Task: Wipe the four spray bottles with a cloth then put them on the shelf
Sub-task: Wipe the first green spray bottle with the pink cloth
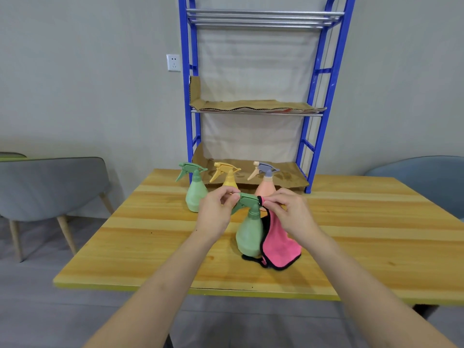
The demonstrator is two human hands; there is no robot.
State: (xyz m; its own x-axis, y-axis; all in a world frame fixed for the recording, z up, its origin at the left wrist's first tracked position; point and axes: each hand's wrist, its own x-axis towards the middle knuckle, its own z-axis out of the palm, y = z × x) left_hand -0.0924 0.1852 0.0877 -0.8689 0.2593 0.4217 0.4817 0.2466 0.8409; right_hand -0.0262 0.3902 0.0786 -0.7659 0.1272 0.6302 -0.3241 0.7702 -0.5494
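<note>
While left hand (217, 214) pinches near green bottle (248, 237), right hand (288, 213) holds pink cloth (278, 244)

I see a wooden bench (351, 234) with a yellow edge filling the middle of my view. A grey chair (50, 187) on pale wooden legs stands to its left, and part of a blue-grey chair (421, 177) shows at the far right. On the far grey wall (88, 84) there is a white socket (173, 62). Two brown cardboard sheets (251, 105) lie at the far middle, one above the other. The floor (32, 310) is grey.
</note>
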